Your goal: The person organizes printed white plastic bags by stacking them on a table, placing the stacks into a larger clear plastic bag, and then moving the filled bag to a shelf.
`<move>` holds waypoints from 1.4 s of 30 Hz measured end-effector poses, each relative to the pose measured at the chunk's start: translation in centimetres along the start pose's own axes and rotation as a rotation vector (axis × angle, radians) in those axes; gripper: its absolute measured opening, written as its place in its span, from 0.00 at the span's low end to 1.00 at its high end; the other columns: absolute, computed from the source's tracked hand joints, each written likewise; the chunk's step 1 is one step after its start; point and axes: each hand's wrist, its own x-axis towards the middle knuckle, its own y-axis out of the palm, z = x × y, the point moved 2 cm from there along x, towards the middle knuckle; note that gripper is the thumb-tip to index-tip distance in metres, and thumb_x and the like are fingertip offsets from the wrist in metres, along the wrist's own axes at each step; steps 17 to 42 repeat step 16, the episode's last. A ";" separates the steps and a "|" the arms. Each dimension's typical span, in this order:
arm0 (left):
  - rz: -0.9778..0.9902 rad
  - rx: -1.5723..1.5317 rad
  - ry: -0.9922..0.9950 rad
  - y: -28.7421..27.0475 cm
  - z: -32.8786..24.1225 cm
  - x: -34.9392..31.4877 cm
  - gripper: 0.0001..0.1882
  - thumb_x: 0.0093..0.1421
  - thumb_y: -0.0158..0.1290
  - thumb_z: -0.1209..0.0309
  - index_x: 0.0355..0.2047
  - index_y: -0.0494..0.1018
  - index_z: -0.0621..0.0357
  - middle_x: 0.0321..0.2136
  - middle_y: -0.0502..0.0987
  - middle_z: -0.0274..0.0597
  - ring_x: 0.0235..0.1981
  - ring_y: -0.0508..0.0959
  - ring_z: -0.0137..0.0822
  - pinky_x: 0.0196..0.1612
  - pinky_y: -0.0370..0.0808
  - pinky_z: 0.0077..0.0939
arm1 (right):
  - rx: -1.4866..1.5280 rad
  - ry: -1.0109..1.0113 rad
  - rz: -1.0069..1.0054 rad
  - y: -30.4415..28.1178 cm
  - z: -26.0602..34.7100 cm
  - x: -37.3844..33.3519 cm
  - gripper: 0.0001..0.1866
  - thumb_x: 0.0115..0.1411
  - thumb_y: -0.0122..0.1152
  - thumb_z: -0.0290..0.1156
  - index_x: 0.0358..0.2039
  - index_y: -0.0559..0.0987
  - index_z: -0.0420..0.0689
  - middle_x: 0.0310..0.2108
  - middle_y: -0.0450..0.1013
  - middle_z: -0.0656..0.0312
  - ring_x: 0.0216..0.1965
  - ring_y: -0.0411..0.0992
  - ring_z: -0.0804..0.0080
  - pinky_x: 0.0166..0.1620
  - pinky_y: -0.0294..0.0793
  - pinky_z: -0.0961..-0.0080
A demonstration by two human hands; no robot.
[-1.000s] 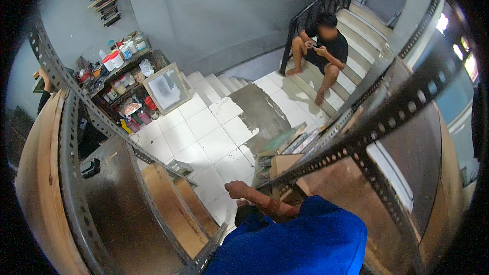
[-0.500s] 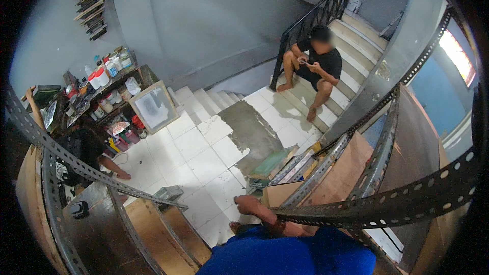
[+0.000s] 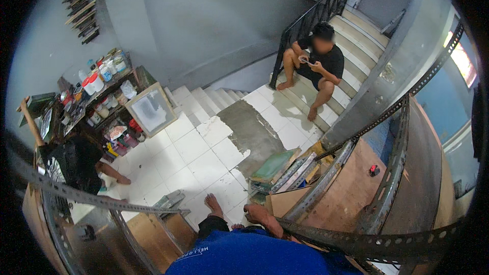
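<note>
White jars crowding wooden shelf

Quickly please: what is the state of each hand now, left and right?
Left hand: not in view, so it cannot be told.
Right hand: not in view, so it cannot be told.

We see a bright blue shirt, white floor tiles with a grey cement patch, grey metal bars with rows of little holes, brown wooden boards, a black stair rail and grey walls
</note>
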 end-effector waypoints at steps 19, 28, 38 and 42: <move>0.205 0.714 0.196 5.6 -22.8 17.6 0.33 0.60 0.41 0.37 0.39 0.72 0.56 0.33 0.74 0.45 0.38 0.73 0.39 0.48 0.69 0.40 | 0.279 0.686 -0.028 1.6 -16.8 9.3 0.29 0.51 0.61 0.33 0.56 0.72 0.43 0.39 0.78 0.45 0.37 0.77 0.57 0.40 0.73 0.60; 0.205 0.714 0.196 5.6 -22.8 17.6 0.33 0.60 0.41 0.37 0.39 0.72 0.56 0.33 0.74 0.45 0.38 0.73 0.39 0.48 0.69 0.40 | 0.279 0.686 -0.028 1.6 -16.8 9.3 0.29 0.51 0.61 0.33 0.56 0.72 0.43 0.39 0.78 0.45 0.37 0.77 0.57 0.40 0.73 0.60; 0.205 0.714 0.196 5.6 -22.8 17.6 0.33 0.60 0.41 0.37 0.39 0.72 0.56 0.33 0.74 0.45 0.38 0.73 0.39 0.48 0.69 0.40 | 0.279 0.686 -0.028 1.6 -16.8 9.3 0.29 0.51 0.61 0.33 0.56 0.72 0.43 0.39 0.78 0.45 0.37 0.77 0.57 0.40 0.73 0.60; 0.205 0.714 0.196 5.6 -22.8 17.6 0.33 0.60 0.41 0.37 0.39 0.72 0.56 0.33 0.74 0.45 0.38 0.73 0.39 0.48 0.69 0.40 | 0.279 0.686 -0.028 1.6 -16.8 9.3 0.29 0.51 0.61 0.33 0.56 0.72 0.43 0.39 0.78 0.45 0.37 0.77 0.57 0.40 0.73 0.60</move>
